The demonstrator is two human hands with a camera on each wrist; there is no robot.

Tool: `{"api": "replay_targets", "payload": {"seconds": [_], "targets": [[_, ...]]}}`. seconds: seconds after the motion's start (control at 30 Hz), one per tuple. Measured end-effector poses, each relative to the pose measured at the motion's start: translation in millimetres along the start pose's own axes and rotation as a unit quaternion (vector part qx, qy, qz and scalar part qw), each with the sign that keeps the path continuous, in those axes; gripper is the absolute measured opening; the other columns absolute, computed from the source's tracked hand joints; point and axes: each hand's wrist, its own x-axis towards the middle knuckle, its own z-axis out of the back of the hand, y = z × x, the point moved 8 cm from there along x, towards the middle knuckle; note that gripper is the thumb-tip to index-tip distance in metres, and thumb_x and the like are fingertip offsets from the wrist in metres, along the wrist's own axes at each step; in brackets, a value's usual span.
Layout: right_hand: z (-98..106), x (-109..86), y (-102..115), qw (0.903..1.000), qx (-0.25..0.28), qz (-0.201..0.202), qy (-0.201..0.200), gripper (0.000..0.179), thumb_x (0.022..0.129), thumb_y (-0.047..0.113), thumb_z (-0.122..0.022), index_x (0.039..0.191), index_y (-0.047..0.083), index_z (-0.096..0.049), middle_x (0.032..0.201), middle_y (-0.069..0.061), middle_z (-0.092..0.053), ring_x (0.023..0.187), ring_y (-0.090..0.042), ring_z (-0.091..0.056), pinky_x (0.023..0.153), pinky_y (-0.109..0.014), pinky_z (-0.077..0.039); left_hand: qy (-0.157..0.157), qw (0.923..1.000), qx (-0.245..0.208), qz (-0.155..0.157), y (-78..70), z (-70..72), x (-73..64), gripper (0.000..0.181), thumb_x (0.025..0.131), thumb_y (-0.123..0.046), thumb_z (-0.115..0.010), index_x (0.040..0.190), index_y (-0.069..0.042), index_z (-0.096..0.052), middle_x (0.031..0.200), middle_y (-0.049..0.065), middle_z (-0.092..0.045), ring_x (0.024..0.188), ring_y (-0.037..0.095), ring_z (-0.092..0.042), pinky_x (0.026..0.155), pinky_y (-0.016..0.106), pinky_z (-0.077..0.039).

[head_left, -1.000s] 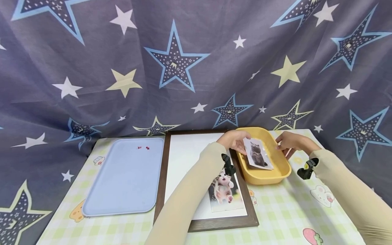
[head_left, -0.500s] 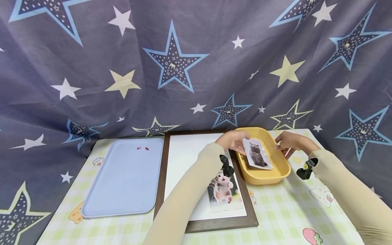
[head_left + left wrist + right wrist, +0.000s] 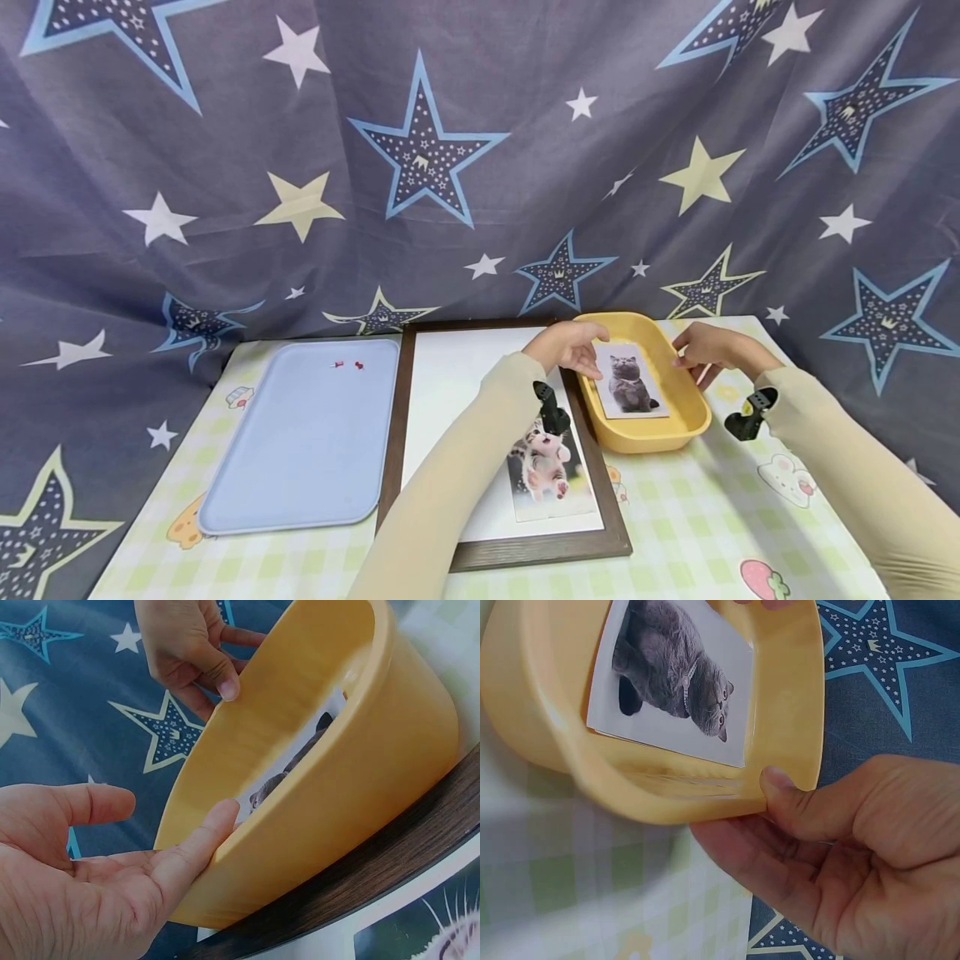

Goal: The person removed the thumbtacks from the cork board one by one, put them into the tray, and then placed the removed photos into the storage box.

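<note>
A yellow plastic basin (image 3: 690, 408) stands at the back right and holds a photo of a grey cat (image 3: 630, 379) on white paper, lying face up on its bottom. Another sheet edge shows under that photo in the right wrist view. My left hand (image 3: 572, 343) is at the basin's left rim; in the left wrist view its fingers (image 3: 202, 840) reach over the rim, thumb apart, gripping nothing. My right hand (image 3: 711, 346) pinches the opposite rim, with the thumb (image 3: 780, 784) on the inner side and the other fingers outside beneath it.
Left of the basin lies a dark wood frame (image 3: 547, 546) with a white board and a kitten photo (image 3: 542, 475), partly under my left sleeve. A light blue tray (image 3: 300, 442) bears two red pushpins (image 3: 348, 365). A starry curtain (image 3: 480, 150) hangs behind the table.
The grey cat photo, tilted at my left fingers before, now lies flat in the basin; those fingers have let go of it. My right hand has stayed at the rim.
</note>
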Motion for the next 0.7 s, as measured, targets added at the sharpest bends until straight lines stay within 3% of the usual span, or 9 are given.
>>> {"api": "replay_targets", "payload": {"seconds": [0.2, 0.4, 0.7], "targets": [[0.1, -0.2, 0.0, 0.9999, -0.012, -0.004, -0.001, 0.034, 0.103, 0.002, -0.050, 0.132, -0.016, -0.050, 0.082, -0.006, -0.067, 0.070, -0.016, -0.066, 0.071, -0.039, -0.065, 0.006, 0.9999, -0.005, -0.010, 0.8, 0.5, -0.6, 0.063, 0.104, -0.019, -0.044, 0.148, 0.023, -0.027, 0.153, 0.041, -0.034, 0.137, 0.046, -0.049, 0.112, 0.042, -0.048], [1.6, 1.7, -1.0, 0.9997, -0.019, -0.012, -0.012, 0.054, 0.101, 0.003, -0.053, 0.144, -0.022, -0.033, 0.090, -0.012, -0.072, 0.073, -0.017, -0.069, 0.070, -0.039, -0.065, 0.007, 0.9997, -0.013, -0.020, 1.9, 2.6, -0.2, 0.059, 0.104, -0.018, -0.043, 0.147, 0.022, -0.031, 0.150, 0.039, -0.039, 0.136, 0.044, -0.051, 0.112, 0.041, -0.048], [0.2, -1.5, -0.2, 0.9997, -0.022, -0.008, -0.007, 0.050, 0.102, 0.005, -0.052, 0.143, -0.020, -0.038, 0.091, -0.012, -0.070, 0.073, -0.018, -0.067, 0.071, -0.039, -0.065, 0.008, 0.9988, -0.007, -0.048, 4.8, 2.8, -0.8, 0.051, 0.104, -0.014, -0.045, 0.141, 0.021, -0.041, 0.140, 0.038, -0.051, 0.133, 0.043, -0.055, 0.110, 0.040, -0.049]]}}
